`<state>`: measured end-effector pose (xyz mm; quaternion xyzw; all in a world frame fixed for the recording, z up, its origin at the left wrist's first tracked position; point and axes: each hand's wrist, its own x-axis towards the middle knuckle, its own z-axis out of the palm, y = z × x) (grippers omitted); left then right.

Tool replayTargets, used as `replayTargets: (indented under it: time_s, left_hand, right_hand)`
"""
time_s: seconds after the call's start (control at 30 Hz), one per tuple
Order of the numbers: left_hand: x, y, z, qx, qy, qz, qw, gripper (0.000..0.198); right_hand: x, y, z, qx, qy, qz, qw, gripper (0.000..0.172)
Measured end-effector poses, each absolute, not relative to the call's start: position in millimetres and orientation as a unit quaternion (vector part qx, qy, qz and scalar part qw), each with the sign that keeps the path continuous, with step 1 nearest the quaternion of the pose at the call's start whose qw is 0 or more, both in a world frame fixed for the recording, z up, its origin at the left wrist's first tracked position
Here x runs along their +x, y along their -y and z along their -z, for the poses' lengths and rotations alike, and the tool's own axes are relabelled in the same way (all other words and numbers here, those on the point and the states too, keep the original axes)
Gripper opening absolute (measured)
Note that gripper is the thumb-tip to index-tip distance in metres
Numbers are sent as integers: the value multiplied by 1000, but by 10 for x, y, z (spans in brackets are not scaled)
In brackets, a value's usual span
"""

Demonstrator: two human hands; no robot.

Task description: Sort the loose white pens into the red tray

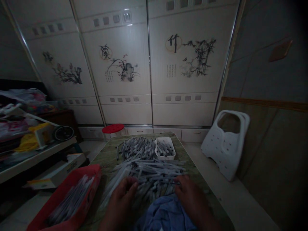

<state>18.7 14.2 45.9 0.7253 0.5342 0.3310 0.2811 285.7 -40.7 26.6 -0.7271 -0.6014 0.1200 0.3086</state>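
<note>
My left hand is closed in a pinch at the near edge of the pen pile; whatever lies between its fingertips is too dim to make out. On the other side, my right hand pinches a thin dark-ended pen that points left. Between and beyond the hands spreads a loose heap of slim translucent pens. Farther back lies a second pile of grey pens with dark ends. Beside it, a white box holds more of them. A crumpled blue cloth lies between my wrists.
A red basket with long pale tubes stands left of the green patterned table. Behind the table is a red stool. A folded white plastic seat leans at the right wall. Clutter fills a side table at left.
</note>
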Motion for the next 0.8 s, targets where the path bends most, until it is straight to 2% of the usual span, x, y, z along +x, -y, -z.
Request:
replayTargets:
  time_s: [0.07,0.1,0.2,0.37,0.5,0.67,0.8]
  left_hand:
    - [132,-71,-416,577,-531,-421,456,29]
    - [108,-52,-387,501,-517,-444,534,37]
    - [50,-56,-280,359,-476,-482,642,63]
    - [-33,-128,-180,354,-459,-518,629,73]
    - [-155,-160,-203,386,-462,-497,625,82]
    - [-269,-189,-174,396,-468,-482,626,88]
    - [-250,-189,-77,387,-445,-530,610,85]
  right_hand:
    - [2792,380,-271,-735,605,-107,287,27]
    - [2769,365,-269,-738,607,-102,276,27]
    - [2727,304,-240,-749,610,-89,243,27]
    - [2713,179,-150,-761,614,-84,189,29]
    - [2718,133,-105,-765,616,-85,171,32]
    - [2709,112,-91,-763,614,-94,179,25]
    - [2726,47,-29,-759,616,-116,174,20]
